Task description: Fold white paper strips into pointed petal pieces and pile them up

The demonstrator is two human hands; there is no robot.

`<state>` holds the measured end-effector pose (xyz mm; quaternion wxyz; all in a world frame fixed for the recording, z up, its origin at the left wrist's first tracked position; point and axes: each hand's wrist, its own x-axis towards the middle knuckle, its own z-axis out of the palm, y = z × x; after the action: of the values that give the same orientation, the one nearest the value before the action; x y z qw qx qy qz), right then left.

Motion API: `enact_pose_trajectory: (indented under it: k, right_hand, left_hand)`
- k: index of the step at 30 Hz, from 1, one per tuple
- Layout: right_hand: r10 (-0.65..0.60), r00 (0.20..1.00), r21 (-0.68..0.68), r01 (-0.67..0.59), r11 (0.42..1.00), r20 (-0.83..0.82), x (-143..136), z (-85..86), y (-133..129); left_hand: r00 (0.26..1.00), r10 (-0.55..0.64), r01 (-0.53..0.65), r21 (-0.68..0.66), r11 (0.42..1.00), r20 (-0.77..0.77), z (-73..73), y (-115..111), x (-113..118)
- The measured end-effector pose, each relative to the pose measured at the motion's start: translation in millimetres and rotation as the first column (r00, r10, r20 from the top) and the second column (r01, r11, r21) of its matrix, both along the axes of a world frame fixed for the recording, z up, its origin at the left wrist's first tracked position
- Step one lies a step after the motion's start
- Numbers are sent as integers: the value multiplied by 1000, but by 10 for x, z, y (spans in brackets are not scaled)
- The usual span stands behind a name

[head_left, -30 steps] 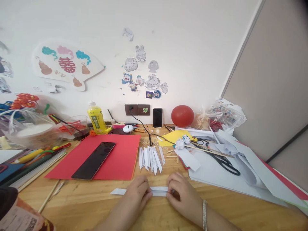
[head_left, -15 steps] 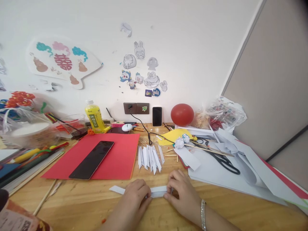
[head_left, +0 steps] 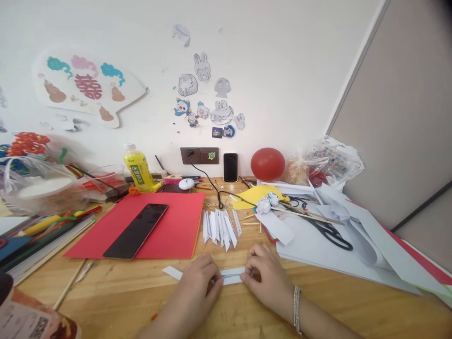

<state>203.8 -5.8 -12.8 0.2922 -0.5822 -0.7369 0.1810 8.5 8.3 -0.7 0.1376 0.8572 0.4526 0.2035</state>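
A narrow white paper strip point(head_left: 231, 279) with a lengthwise fold lies across the wooden table in front of me. My left hand point(head_left: 202, 282) pinches its middle-left part, and the strip's slanted left end sticks out past the knuckles. At the other end, my right hand point(head_left: 264, 278) grips the strip between thumb and fingers; a beaded bracelet is on that wrist. Just beyond the hands, several folded white paper pieces point(head_left: 221, 227) lie side by side in a row.
To the left, a black phone point(head_left: 137, 230) rests on red paper point(head_left: 176, 240). Scissors point(head_left: 328, 235) and white sheets point(head_left: 303, 259) lie to the right. A yellow bottle point(head_left: 138, 169), a red balloon point(head_left: 267, 164) and a small upright phone point(head_left: 230, 167) stand along the wall. A cup point(head_left: 31, 310) is at near left.
The strip's fold line looks more opened, with a gap showing between its two layers. Both hands keep their hold on it. The whole view has shifted slightly.
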Motion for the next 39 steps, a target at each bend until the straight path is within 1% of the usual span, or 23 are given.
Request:
enact_pose_trajectory:
  k: [6,8,10,11,12,14,15,17,19,21,24,28,30,35,37,39]
  right_hand:
    - [6,999,34,-8,999,50,1,24,-14]
    - [50,995,64,-56,996,87,-7,37,-24]
    - [121,985,75,-131,989,126,-28,43,-40]
    - [140,982,63,-149,987,128,-41,43,-48]
    - [145,982,41,-151,988,118,-53,41,-57]
    - [118,990,-6,-118,993,77,-68,31,-73]
    - [117,991,-7,-117,993,68,-67,24,-79]
    - [190,976,58,-197,979,106,-46,11,-90]
    - [283,943,155,-310,938,176,-3,11,-99]
    - [334,917,201,-377,904,219,53,28,-103]
    - [339,913,170,-380,909,228,137,71,-99]
    - [355,899,124,-395,910,258,213,110,-83]
    - [373,887,113,-415,903,272,240,124,-72]
    - [419,852,93,-467,879,314,352,173,-19]
    - [437,842,113,-491,864,315,401,187,3]
    - [453,832,150,-517,843,321,423,193,8]
  left_hand:
    - [997,61,-58,53,997,-56,2,-38,20]
    - [995,59,-50,106,993,-78,-8,-54,16]
    - [993,30,-7,199,980,-113,-35,-64,13]
    - [991,10,23,251,968,-130,-54,-65,12]
    - [989,-12,55,294,954,-146,-74,-63,9]
    - [984,-53,112,366,924,-167,-106,-52,-4]
    - [982,-73,136,389,911,-173,-111,-47,-17]
    - [973,-124,195,403,894,-197,-87,-44,-52]
    - [957,-169,247,355,902,-236,-19,-61,-94]
    - [943,-191,261,250,933,-272,76,-95,-132]
    - [940,-197,233,103,967,-280,204,-145,-178]
    - [939,-213,217,-14,976,-269,295,-158,-228]
    - [937,-216,218,-25,976,-273,321,-153,-243]
    - [925,-207,216,-5,976,-320,362,-152,-224]
    - [925,-200,218,20,976,-323,339,-149,-201]
    - [920,-210,247,73,966,-331,268,-138,-182]
